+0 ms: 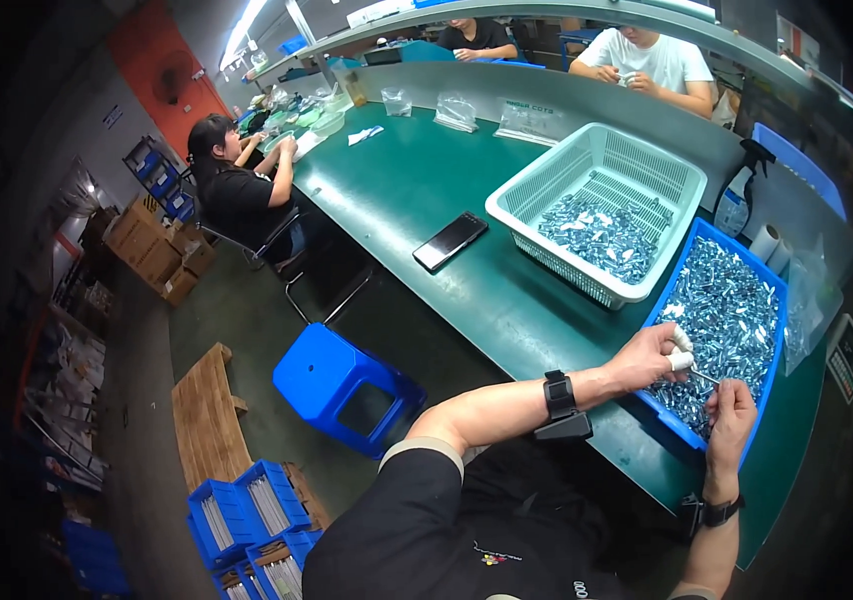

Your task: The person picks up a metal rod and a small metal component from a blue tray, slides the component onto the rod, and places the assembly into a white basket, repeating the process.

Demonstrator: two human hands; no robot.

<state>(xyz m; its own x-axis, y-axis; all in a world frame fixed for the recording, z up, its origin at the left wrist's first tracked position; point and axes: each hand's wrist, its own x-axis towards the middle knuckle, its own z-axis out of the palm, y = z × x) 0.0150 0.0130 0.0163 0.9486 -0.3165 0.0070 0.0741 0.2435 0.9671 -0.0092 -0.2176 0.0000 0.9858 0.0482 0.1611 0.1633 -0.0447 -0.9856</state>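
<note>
My left hand (647,358), with white covers on its fingertips, is closed in a pinch above the near part of a blue tray (653,402). Small shiny metal parts (732,300) are heaped in that tray. What the left fingers pinch is too small to make out. My right hand (732,412) is closed on a thin metal rod (705,377), whose far end reaches the left fingertips. Left of the tray stands a pale green plastic basket (547,245), with more of the small metal parts inside.
A phone (451,242) lies on the green table (387,215). A spray bottle (735,200), white rolls (765,242) and a scale (849,358) are beyond or beside the tray. Left of me is a blue stool (322,375); a co-worker (237,195) sits farther along. Two others face the table.
</note>
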